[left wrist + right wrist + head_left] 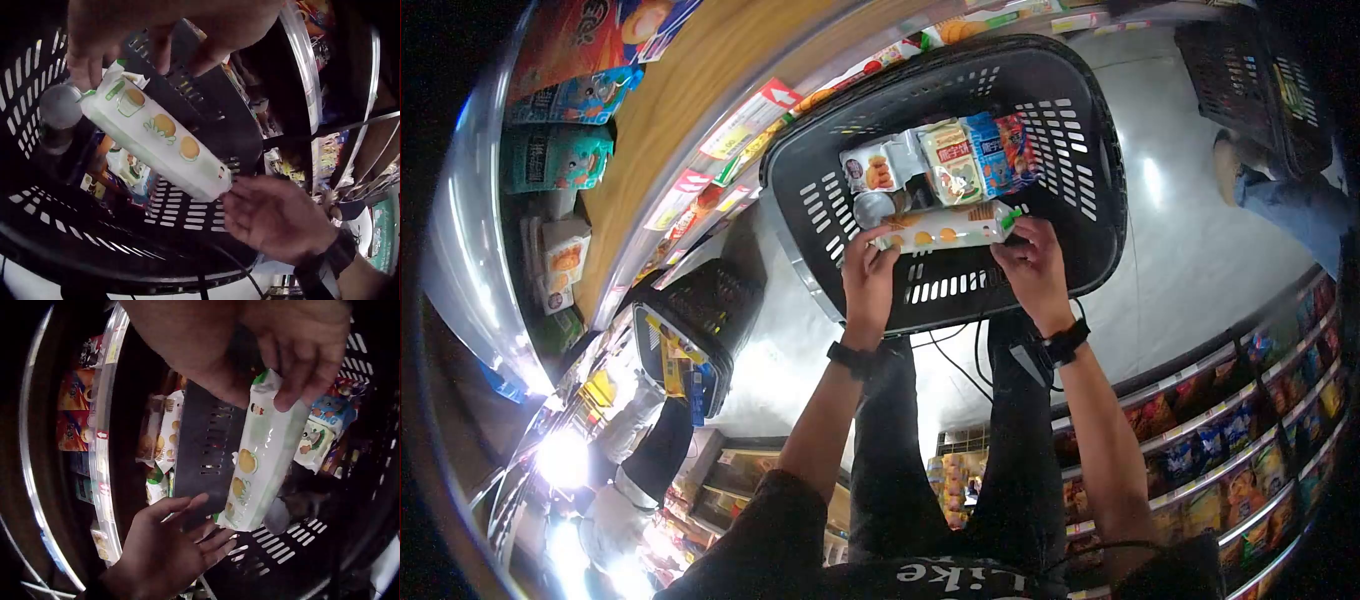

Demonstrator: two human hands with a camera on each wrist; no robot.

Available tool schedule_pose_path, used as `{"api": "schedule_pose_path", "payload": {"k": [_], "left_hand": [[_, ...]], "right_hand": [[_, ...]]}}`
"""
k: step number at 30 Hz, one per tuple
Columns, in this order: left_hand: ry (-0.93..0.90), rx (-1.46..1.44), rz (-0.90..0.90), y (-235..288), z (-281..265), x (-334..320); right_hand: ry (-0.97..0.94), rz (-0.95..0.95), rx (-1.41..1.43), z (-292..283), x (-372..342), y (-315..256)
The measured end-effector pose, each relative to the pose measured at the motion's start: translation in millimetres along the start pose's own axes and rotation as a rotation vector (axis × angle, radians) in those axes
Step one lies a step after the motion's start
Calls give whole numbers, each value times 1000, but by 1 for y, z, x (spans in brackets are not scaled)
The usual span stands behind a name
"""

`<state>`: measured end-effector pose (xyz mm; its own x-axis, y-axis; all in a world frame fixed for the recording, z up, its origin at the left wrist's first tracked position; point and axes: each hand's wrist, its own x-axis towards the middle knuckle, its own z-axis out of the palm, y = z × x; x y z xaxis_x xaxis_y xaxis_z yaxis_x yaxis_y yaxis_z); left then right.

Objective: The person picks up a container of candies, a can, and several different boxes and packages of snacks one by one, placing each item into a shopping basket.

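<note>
A long white biscuit packet (945,228) with round golden biscuits printed on it and green ends lies across the view, over the near part of a black shopping basket (1100,225). My right hand (1032,262) pinches one end between thumb and fingers, as the right wrist view shows closely. At the other end is my left hand (868,285); its fingers are spread and fairly straight, with fingertips right at the packet's end (234,522). Inside the basket lie a white snack bag (870,170), a cream-coloured biscuit pack (952,165), blue and red packs (1000,150) and a round-topped container (872,208).
A shelf with price labels (745,130) and snack packs runs along the left. Another black basket (690,330) holding goods stands at lower left. More snack racks (1200,450) line the lower right. A person's jeans-clad leg (1290,215) and another basket (1240,90) appear at upper right.
</note>
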<state>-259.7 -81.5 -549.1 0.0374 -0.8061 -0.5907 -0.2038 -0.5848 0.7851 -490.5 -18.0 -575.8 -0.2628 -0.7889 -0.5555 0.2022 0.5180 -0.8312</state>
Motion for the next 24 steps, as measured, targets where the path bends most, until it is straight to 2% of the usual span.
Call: {"api": "schedule_pose_path", "payload": {"k": [3,4,5,6,7,9,10,12,15,16,19,20,23,24], "left_hand": [[138,118,58,-13,-20,28],[225,52,44,-7,-21,35],[221,69,91,-10,-26,47],[217,81,139,-15,-35,64],[214,90,187,-19,-40,80],[241,-16,134,-15,-44,104],[241,-39,14,-5,-43,109],[179,3,-114,6,-37,118],[154,95,-232,10,-33,126],[82,71,-175,7,-33,128],[-54,153,-32,-20,-39,136],[-87,205,14,-32,-41,141],[-67,64,-7,-46,-37,134],[-51,32,-6,-54,-37,130]], "right_hand": [[-48,49,-5,28,8,-32],[-72,51,22,37,9,-42],[-96,52,48,46,10,-47],[-112,-55,38,56,14,-38],[-132,-33,100,65,15,-42],[-196,37,-59,77,23,-40],[-173,7,-47,84,25,-38],[-130,-59,-15,99,30,-30],[-222,-59,-72,110,39,-19],[-291,24,-68,113,42,-15],[-246,-71,-114,122,40,-2],[-258,-35,-89,122,41,1],[-260,-15,44,127,44,1],[-261,-32,4,128,47,10]]}}
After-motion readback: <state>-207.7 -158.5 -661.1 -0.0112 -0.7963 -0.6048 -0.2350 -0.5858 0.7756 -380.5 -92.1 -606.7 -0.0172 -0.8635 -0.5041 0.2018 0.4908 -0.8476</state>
